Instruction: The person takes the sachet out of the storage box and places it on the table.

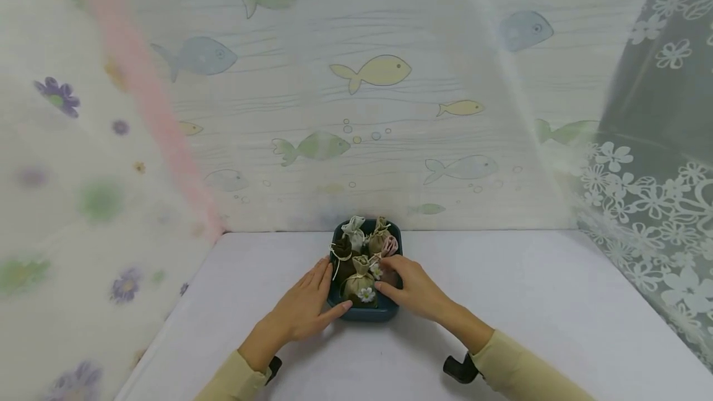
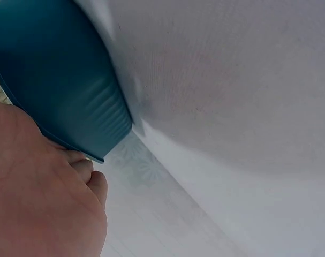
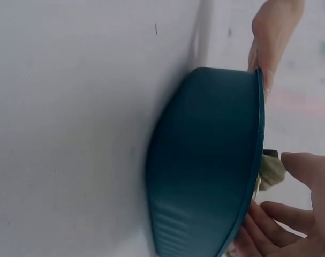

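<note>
A dark teal square bowl stands on the white table, close to the back curtain. It holds several small drawstring sachets: an olive one with a white flower at the front, a dark brown one, a pale grey one and a pink one. My left hand lies flat against the bowl's left wall, fingers straight, thumb along the front corner. My right hand reaches over the right rim, fingers and thumb loosely spread beside a sachet. The wrist views show the bowl's outer wall.
The white tabletop spreads to both sides of the bowl. A fish-print curtain hangs right behind it. A flowered curtain borders the left edge and a lace one the right. Black wrist mounts sit by my sleeves.
</note>
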`<state>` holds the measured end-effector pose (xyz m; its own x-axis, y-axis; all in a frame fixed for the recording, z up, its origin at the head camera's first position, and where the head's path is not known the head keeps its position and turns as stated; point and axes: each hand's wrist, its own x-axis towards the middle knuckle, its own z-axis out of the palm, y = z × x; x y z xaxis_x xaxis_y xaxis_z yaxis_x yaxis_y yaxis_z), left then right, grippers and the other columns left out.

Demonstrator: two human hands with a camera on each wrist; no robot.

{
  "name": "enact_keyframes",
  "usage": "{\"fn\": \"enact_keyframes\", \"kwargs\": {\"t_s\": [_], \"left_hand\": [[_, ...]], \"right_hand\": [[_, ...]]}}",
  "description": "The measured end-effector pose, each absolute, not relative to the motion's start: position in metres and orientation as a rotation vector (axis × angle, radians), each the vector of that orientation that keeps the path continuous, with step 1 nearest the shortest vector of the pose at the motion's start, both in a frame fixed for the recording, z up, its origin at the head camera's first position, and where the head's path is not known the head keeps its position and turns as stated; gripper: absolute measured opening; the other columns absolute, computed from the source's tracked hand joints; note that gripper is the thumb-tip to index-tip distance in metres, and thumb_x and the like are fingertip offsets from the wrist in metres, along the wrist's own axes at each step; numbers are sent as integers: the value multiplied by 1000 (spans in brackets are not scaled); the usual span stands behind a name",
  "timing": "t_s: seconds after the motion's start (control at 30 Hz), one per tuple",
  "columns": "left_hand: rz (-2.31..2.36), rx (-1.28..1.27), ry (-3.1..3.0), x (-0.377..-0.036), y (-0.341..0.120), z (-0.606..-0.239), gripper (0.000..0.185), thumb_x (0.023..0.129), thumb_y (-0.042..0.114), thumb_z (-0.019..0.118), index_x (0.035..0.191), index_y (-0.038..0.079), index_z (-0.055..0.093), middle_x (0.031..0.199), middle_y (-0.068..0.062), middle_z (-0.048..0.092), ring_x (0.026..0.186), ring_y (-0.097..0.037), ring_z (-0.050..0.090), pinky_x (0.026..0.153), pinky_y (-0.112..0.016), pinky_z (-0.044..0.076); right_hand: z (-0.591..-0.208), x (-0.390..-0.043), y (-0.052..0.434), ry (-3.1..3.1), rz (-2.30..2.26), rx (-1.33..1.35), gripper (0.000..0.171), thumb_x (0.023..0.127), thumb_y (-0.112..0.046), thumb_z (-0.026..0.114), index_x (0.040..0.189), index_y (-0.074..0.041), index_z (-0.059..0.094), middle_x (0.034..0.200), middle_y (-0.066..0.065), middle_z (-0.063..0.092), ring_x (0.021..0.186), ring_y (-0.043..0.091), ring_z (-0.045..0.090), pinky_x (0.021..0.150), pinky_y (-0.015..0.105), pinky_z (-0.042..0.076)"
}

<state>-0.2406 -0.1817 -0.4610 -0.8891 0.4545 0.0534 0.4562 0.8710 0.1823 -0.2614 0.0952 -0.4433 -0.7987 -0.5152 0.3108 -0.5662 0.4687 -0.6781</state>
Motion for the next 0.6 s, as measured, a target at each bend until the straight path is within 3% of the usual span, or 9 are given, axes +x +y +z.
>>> {"fn": "enact_keyframes", "kwargs": {"t_s": [0.43, 0.6], "left_hand": [[-282, -733, -3037, -241, -180, -460, 103, 99, 77, 28, 161, -5, 19, 169, -21, 11, 157, -35, 13, 124, -51, 22], [-299, -739, -3013, -240, -181, -462, 101, 100, 74, 32, 160, -7, 21, 168, -24, 14, 156, -36, 15, 123, -53, 24]], "right_hand": [[-456, -264, 71, -2577, 1184, 889, 35, 96, -12, 73, 126, 4, 66, 113, 16, 68, 97, 28, 67, 80, 39, 57], [-458, -266, 61, -2588, 1091, 858, 19, 95, -15, 73, 110, -4, 70, 100, 8, 66, 84, 20, 60, 69, 32, 50]]}}
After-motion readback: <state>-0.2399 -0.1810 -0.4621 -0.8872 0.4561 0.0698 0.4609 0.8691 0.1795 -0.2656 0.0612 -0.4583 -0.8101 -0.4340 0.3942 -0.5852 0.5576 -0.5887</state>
